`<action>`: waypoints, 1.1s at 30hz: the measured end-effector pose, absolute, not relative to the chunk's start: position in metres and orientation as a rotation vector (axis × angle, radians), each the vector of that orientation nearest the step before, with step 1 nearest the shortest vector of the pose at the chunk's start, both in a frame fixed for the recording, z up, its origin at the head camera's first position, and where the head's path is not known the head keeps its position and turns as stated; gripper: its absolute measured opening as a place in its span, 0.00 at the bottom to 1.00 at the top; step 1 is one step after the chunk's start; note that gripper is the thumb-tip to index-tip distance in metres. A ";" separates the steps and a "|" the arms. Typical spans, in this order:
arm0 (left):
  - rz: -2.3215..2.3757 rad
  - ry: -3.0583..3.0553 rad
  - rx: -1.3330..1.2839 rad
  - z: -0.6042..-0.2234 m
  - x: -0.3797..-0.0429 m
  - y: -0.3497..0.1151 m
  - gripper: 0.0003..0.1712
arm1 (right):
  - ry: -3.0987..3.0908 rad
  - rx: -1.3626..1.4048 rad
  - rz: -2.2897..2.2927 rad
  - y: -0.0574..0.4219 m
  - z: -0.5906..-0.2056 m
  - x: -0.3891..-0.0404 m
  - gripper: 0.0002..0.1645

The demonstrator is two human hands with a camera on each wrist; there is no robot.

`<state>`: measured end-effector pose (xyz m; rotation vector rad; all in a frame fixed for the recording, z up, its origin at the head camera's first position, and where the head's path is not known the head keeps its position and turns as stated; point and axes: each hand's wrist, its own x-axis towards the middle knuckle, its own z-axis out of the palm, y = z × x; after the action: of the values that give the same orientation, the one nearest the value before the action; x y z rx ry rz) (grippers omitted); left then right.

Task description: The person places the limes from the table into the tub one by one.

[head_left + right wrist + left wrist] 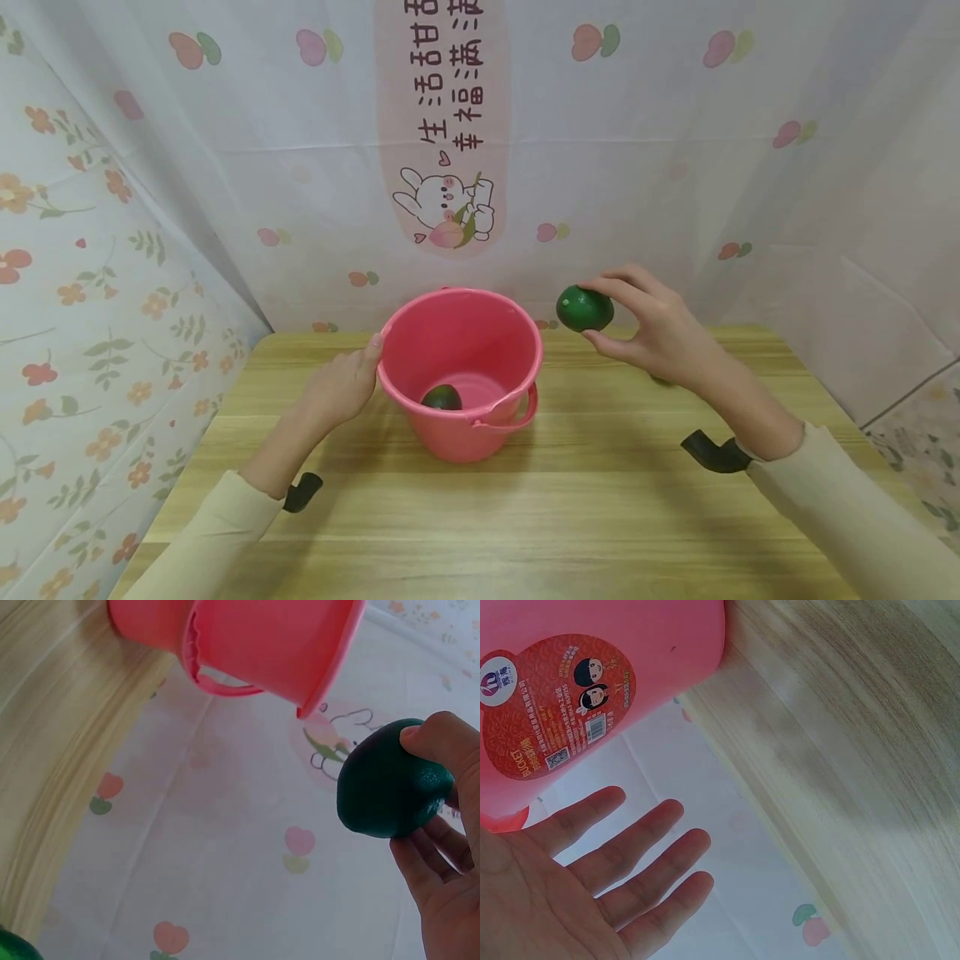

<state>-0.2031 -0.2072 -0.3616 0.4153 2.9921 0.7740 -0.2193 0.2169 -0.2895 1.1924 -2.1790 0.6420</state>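
Note:
A pink bucket [461, 433] stands upright on the wooden table, its handle hanging on the right side. My left hand [345, 379] is at its left rim, thumb against the edge; in the left wrist view, the fingers [641, 851] extend straight and spread beside the labelled wall. Inside the bucket lies a dark green lime [442, 397]. To the right of the bucket, my right hand [656, 321] pinches another glossy green lime [585, 309] between thumb and fingers, raised above the table. The right wrist view shows this lime [390, 780] apart from the bucket.
Another green lime [15, 948] shows at the lower left corner of the right wrist view; in the head view it is mostly hidden behind the right wrist. A patterned white curtain [637, 167] hangs along the table's back edge, with a floral one [97, 333] at left.

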 end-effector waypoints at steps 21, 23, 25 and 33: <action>0.756 2.996 0.401 -0.361 -0.203 -0.207 0.46 | -2.165 1.299 0.641 0.167 -0.279 -0.217 0.39; 0.757 2.995 0.403 -0.362 -0.203 -0.207 0.46 | -2.163 1.314 0.656 0.162 -0.279 -0.217 0.38; 0.757 2.995 0.402 -0.362 -0.203 -0.207 0.46 | -2.163 1.327 0.666 0.158 -0.280 -0.217 0.38; 0.760 3.005 0.412 -0.362 -0.203 -0.207 0.45 | -2.220 1.365 0.699 0.145 -0.283 -0.219 0.39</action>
<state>-0.2031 -0.2069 -0.3620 0.4118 3.0049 0.7598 -0.2190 0.1446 -0.2831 1.3649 -2.2196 0.6991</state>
